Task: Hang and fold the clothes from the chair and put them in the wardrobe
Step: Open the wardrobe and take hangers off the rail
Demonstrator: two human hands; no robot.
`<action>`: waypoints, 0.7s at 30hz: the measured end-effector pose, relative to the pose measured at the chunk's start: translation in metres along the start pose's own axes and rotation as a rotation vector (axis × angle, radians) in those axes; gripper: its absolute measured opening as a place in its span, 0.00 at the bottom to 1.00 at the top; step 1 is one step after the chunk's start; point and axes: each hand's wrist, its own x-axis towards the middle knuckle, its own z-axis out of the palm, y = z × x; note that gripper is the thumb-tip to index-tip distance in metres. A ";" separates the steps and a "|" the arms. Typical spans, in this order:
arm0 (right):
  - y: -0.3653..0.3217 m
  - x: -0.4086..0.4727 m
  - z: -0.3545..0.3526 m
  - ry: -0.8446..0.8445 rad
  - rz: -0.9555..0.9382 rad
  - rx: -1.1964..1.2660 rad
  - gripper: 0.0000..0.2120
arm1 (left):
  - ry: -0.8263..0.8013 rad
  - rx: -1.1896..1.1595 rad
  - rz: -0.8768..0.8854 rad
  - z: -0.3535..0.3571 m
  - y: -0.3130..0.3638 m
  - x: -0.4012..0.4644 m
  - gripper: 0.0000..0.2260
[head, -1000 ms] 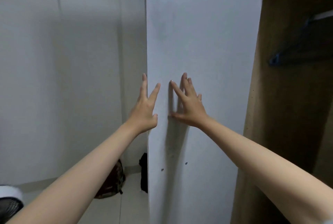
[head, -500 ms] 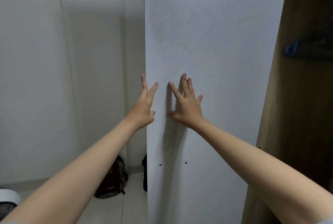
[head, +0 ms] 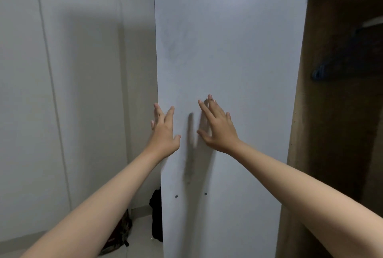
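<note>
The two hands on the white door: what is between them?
Only bare door and shadows lie between the left hand and right hand, seen in the head view.

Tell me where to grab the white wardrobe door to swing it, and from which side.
Grip the white wardrobe door by its free left edge, from the left, beside the left hand. The face under the right hand is flat; no handle shows, only two small holes lower down.
</note>
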 end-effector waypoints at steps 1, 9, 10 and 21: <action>0.006 -0.001 -0.005 0.025 0.000 -0.001 0.41 | 0.025 0.002 0.002 0.002 0.005 0.001 0.37; 0.083 -0.019 -0.057 0.246 -0.054 -0.100 0.30 | 0.094 -0.166 0.248 0.034 0.086 0.011 0.32; 0.094 -0.021 -0.066 0.274 -0.039 -0.113 0.29 | 0.098 -0.194 0.283 0.038 0.100 0.014 0.31; 0.238 -0.018 -0.169 0.542 0.156 -0.114 0.24 | 0.138 -0.267 0.556 0.109 0.248 0.089 0.26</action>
